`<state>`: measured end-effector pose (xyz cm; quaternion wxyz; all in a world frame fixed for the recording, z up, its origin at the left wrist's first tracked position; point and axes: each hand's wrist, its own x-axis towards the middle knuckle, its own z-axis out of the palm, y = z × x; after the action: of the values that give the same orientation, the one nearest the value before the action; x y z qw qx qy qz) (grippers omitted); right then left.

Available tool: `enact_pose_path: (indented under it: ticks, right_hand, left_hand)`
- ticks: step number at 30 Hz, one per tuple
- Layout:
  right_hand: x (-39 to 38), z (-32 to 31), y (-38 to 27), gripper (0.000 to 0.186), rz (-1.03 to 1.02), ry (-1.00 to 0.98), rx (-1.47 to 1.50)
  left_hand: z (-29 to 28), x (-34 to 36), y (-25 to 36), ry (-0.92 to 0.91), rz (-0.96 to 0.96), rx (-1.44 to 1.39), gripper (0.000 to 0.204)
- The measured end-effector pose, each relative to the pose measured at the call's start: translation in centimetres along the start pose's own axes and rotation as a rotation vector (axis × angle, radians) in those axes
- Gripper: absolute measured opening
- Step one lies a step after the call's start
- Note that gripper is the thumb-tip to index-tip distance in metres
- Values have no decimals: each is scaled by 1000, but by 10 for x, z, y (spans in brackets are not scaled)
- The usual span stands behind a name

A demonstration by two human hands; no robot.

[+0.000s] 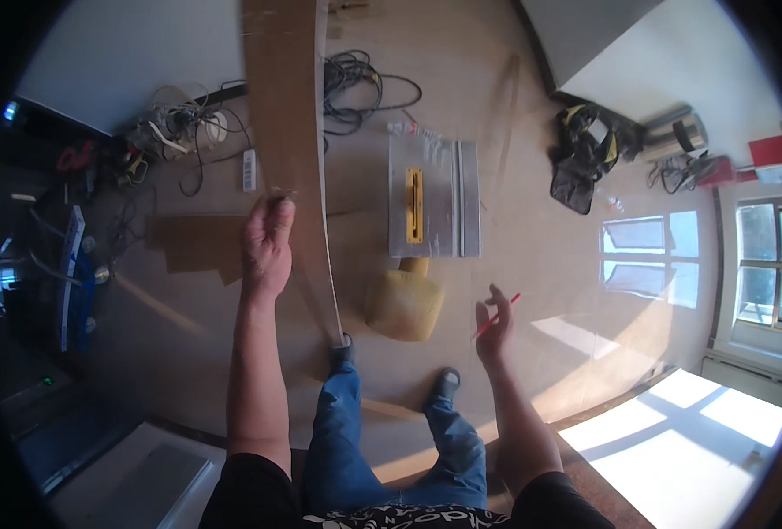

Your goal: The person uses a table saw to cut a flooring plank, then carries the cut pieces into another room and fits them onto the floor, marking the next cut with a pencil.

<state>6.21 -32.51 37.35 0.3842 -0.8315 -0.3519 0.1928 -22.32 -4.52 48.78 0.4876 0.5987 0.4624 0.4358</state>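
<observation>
Landmark: grey metal plate with a yellow slotted insert, above the floor. Left hand is left of the plate, grip closed on the left edge of a long brown plank, thumb over its face. Plank runs along the plate's left side, from well beyond its far edge to nearer than its near edge; lower end at the left foot, contact unclear. Right hand, near and right of the plate: grip closed on a slanting red pencil. Yellow rounded casing projects at the plate's near side. Black cable coil lies beyond the plate, leftward; brown boards, well left of it; black-and-yellow bag, well right.
</observation>
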Motion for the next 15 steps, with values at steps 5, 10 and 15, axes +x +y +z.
enact_pose_path:
  ticks: [5,10,15]
  right_hand:
    - [-21,-52,-64,23,-108,2,-47]
    - [-11,-115,-188,24,-546,116,-203]
    - [-6,-188,-227,33,-645,211,-378]
  left_hand:
    - [-10,26,28,-254,87,189,41]
    - [-32,12,-2,-393,110,306,45]
    - [2,-23,-22,-606,191,380,47]
